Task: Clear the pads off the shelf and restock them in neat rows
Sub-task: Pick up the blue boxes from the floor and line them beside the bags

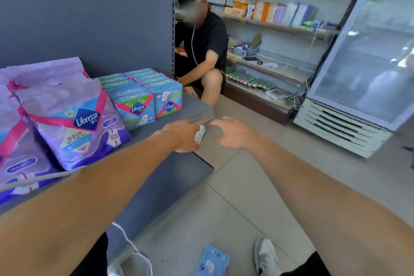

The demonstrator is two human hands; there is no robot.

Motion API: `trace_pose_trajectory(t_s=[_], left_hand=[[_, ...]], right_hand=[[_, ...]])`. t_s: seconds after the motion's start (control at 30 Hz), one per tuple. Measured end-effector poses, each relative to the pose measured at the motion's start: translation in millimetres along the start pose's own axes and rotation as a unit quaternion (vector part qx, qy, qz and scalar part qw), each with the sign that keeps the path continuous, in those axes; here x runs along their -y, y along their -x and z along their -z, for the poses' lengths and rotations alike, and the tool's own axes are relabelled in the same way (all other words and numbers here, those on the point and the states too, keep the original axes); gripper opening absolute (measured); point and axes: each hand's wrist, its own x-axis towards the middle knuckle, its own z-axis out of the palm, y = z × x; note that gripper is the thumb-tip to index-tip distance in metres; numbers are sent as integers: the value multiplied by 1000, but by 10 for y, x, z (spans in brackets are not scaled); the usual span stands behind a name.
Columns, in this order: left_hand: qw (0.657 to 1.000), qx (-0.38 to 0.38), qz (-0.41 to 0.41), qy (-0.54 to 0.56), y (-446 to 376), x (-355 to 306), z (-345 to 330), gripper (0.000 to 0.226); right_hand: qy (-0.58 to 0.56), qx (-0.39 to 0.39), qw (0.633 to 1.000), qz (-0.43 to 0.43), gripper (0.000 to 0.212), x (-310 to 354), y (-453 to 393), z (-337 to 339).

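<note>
Both arms are reaching forward from the bottom of the head view, toward the front right corner of a grey shelf (170,116). On the left hand (183,135), one finger is wearing a white bandage or wrap, and the fingers are curling down at the shelf's edge; whether they are pinching anything is not clear, though nothing shows in them. Just beside it, past the corner and over the floor, the right hand (233,133) is hanging loose and empty with its fingers spread.

Large purple Libresse packs (74,123) are leaning in overlapping rows on the left of the shelf. Smaller blue packs (139,94) are standing upright in tight rows behind and to the right of them, labels facing out (one front label is upside down). This probably means restocking is well under way. Bare shelf is lying between the blue packs and the corner, so there is room for another row there.

One more blue pack (212,261) is lying on the tiled floor (257,186) near a grey shoe (266,255), likely waiting its turn.

Another person (206,38) is crouching beyond the shelf's end, close to the far edge, which is narrowing the free space on that side.
</note>
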Motion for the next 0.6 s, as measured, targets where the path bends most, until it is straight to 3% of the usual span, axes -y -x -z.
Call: trace_pose_trajectory(t_s=[0.2,0.43,0.6], left_hand=[[998,48,-44,16,344,-322,-583,45],[992,97,-75,38,515,-716,-1654,51],[982,169,-74,51,571,-924,-2553,58]], right_hand=[[-25,2,997,-67,63,-93,795,-591],[-83,66,983,-152,58,-288,1409,-1860],[-118,168,954,-219,58,-430,1602,-2833]])
